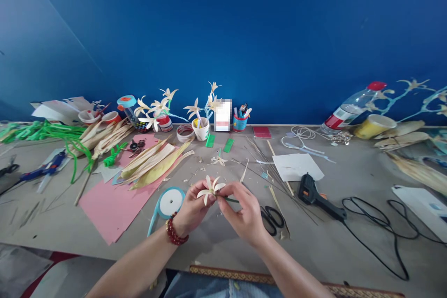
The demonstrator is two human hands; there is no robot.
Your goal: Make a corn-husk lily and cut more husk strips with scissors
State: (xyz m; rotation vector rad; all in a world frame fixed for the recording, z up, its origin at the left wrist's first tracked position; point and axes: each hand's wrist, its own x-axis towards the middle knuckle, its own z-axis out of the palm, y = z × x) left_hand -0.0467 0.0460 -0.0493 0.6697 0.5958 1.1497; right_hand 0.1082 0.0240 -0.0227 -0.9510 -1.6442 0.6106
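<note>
A pale husk flower with narrow, spread petals is held up over the middle of the table near its front. My left hand is closed on it from the left, a beaded red bracelet on that wrist. From the right, my right hand pinches at the flower's base, where a thin green stem runs behind the fingers. Just left of my left hand lies a roll of light blue ribbon. Black-handled scissors lie beside my right hand, partly hidden by it.
A black glue gun with its cable lies to the right, near white paper. Pink sheets and dried husks lie left. Along the wall stand a flower cup, a pen holder and a leaning bottle.
</note>
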